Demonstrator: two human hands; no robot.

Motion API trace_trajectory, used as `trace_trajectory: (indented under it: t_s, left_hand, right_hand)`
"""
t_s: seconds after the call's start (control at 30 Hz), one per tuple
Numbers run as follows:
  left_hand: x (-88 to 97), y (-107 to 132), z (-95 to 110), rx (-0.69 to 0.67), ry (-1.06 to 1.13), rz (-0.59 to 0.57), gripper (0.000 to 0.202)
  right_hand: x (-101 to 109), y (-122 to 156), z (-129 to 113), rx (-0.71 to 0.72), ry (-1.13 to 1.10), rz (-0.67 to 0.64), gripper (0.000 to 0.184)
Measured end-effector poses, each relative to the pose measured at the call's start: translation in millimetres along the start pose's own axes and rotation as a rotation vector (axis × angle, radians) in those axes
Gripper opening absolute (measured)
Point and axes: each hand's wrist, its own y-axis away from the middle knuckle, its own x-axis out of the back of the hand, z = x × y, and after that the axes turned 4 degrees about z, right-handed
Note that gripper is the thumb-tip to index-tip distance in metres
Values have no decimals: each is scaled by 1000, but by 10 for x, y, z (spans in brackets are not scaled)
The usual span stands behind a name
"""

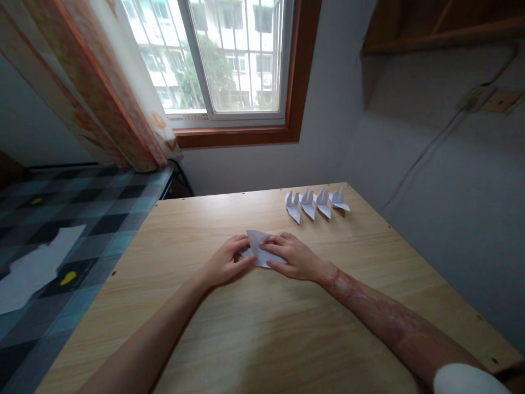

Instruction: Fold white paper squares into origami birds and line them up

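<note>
A partly folded sheet of white paper (262, 256) lies near the middle of the wooden table, one pointed flap standing up at its far left. My left hand (229, 260) grips its left edge, thumb in front and fingers curled behind. On the right side, my right hand (293, 256) has its fingers over the paper and its thumb along the near edge. Parts of the paper are hidden under the fingers. Several folded white paper figures (307, 205) with upright points stand in a row farther back, to the right of the hands.
The light wooden table (197, 345) reaches toward the wall under the window (238, 60). At left, white paper sheets (36, 268) lie on a checked cloth (118, 189). A curtain (110, 82) hangs beside the window. A cable (426, 150) runs down the right wall from a socket.
</note>
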Motion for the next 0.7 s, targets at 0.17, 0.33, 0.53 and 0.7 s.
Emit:
trace_trajectory:
  t_s: [0.17,0.33,0.53,0.7]
  left_hand:
    - [-13,-8,3,44,19,36,37]
    - [-77,-7,-48,84,44,65,23]
    - [-121,19,-95,145,28,124,25]
    - [-126,16,-92,180,31,190,35]
  right_hand:
    - [16,-10,-26,-1,-7,-4,48]
    - [-55,-5,12,-39,11,43,38]
    - [-139,24,106,-36,4,84,33]
    - [-126,28,96,-14,-5,92,22]
